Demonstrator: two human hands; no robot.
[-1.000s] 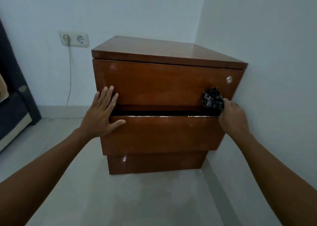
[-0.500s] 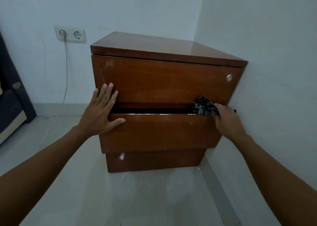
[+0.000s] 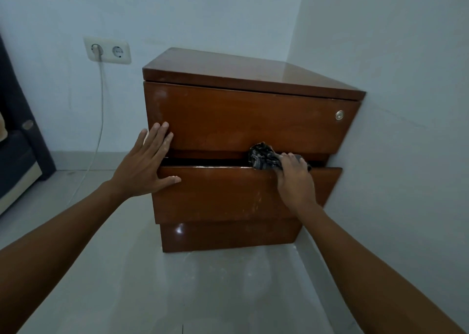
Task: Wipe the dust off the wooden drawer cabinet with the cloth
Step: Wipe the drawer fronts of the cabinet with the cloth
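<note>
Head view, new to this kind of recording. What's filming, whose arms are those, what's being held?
No machine here: a person wears a wide-angle camera on the head, looking forward and down, so both arms reach in from the bottom of the picture.

The brown wooden drawer cabinet stands on a pale tiled floor in a corner of white walls. Its middle drawer is pulled slightly out, leaving a dark gap above it.

The left hand lies flat with straight fingers against the cabinet's front left edge, bracing it. The right hand has a grip on a crumpled dark patterned cloth, pressing it on the drawer's top edge.

A white double wall socket with a white cable plugged in sits on the left.
</note>
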